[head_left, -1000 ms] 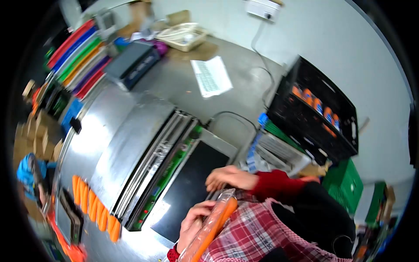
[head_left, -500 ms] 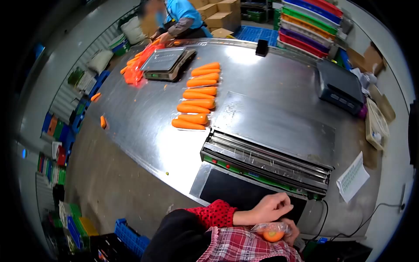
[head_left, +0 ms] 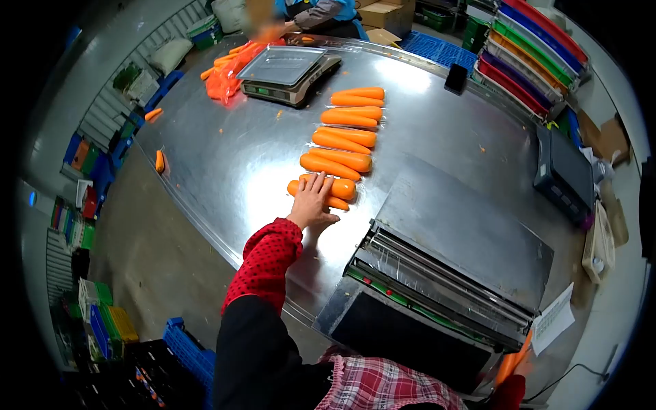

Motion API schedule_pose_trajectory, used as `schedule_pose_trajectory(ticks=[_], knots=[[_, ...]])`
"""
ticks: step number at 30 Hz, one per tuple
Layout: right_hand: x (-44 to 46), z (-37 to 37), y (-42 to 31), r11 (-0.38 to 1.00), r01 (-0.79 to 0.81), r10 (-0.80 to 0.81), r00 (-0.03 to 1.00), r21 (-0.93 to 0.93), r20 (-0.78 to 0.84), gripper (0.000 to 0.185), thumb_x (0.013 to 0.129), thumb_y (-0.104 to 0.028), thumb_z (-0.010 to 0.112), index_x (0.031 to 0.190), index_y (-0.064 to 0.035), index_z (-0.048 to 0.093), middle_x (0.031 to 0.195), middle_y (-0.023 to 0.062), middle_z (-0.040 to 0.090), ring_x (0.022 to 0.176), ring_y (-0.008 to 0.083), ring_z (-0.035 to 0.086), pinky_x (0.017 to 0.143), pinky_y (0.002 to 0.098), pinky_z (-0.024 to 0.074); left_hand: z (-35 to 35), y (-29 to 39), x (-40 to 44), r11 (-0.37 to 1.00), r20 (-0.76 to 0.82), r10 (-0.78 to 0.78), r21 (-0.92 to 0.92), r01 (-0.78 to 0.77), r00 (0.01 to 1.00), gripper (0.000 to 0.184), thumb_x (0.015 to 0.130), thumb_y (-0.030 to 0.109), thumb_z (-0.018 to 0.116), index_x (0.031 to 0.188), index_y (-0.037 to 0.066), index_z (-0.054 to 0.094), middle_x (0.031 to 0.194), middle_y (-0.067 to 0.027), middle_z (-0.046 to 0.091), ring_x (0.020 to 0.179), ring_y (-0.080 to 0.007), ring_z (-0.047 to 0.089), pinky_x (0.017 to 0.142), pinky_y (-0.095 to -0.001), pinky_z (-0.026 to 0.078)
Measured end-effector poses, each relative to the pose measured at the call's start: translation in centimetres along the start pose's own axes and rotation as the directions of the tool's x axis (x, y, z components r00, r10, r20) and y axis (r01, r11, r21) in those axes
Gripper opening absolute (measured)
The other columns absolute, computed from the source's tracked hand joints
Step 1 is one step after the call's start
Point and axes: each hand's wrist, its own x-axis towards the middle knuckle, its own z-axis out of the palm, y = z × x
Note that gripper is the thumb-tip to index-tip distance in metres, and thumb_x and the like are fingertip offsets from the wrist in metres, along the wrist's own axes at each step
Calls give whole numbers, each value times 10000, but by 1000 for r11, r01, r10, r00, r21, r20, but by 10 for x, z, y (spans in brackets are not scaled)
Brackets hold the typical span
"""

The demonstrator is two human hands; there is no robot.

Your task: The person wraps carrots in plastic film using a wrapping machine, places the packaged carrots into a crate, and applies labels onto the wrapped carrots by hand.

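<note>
My left hand (head_left: 313,203), in a red dotted sleeve, reaches forward over the nearest pack of carrots (head_left: 342,189). Its fingers curve across the top, with the thumb at the near side. Beyond it lie several more film-wrapped packs of carrots (head_left: 348,116) in a row. At the lower right, my right hand (head_left: 524,367) is blurred and partly cut off by the table edge area, closed around orange carrots (head_left: 509,363). Between the hands stands a film wrapping machine (head_left: 437,294) with metal rollers and a black plate (head_left: 410,342) in front.
A scale (head_left: 287,72) stands at the far left beside a red bag (head_left: 229,75) of carrots. A person (head_left: 321,14) is behind it. A phone (head_left: 456,78), stacked coloured crates (head_left: 526,55), a dark device (head_left: 564,171) and a paper sheet (head_left: 552,320) are right.
My left hand has gone from near my body forward to the nearest carrot pack. My right hand has moved right, beside the machine. The view has shifted.
</note>
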Motion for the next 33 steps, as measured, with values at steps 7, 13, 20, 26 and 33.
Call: schedule_pose_trajectory(ticks=[7,13,20,26,33], knots=[[-50,-47,-89,978,175,-185,979,-113,-84,505,946,-426,565,1063,63,609,993,200,664,916,278,627,822,400,480,-9,3,-39,996,116,92,-25,-90,989,1065,575,506,828,1405,31,361,1313,-183,471,1240,-332,439,1034,-486,339],[-105,-58,-155,916,363,-340,928,169,-150,293,953,-224,591,1081,39,602,990,147,650,909,222,612,834,350,478,-20,-2,-29,936,332,-23,-325,137,943,848,549,373,838,1236,12,498,1102,-199,593,1033,-359,568,929,-433,457],[-161,-101,-195,896,378,-359,925,234,-120,170,911,-111,609,1004,32,625,867,87,643,808,154,600,766,284,480,-104,-1,4,589,158,-135,-782,207,978,812,564,208,819,1276,-3,490,1109,-175,630,1028,-339,622,899,-394,498],[-188,-75,-406,426,868,-838,485,255,-251,313,814,-35,630,1123,1,599,1100,155,600,1004,286,607,871,347,484,-194,199,77,636,-205,621,-433,-639,757,856,582,306,771,1322,7,460,993,-196,561,938,-354,566,827,-428,485],[-181,5,-439,374,921,-917,385,106,-102,414,858,-247,647,1229,-78,576,1233,144,558,1123,333,531,958,400,431,-140,286,84,587,14,768,-413,-696,640,989,598,534,819,1344,-4,455,1248,-210,520,1137,-390,511,975,-434,444]])
